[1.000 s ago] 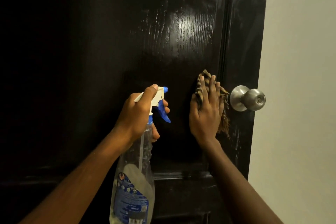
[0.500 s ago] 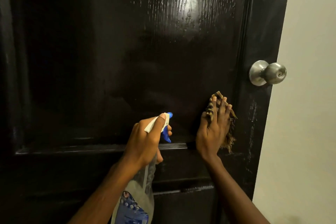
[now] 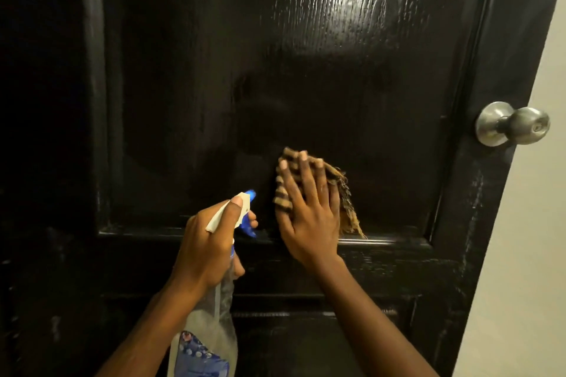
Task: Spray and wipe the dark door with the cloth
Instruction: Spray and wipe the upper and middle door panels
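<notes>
Right hand [image 3: 309,211] presses the cloth [image 3: 344,193] flat on the door [image 3: 337,70]; left hand [image 3: 211,242] grips the spray bottle [image 3: 208,337] just left.

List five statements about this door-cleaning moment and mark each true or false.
1. The left hand grips the spray bottle. True.
2. The right hand presses the cloth against the door with straight fingers. True.
3. The cloth hangs on the door knob. False: it lies under the right hand, apart from the knob.
4. The bottle's trigger is red. False: it is blue.
5. The door knob sits at the door's left edge. False: right edge, by the pale wall.
</notes>
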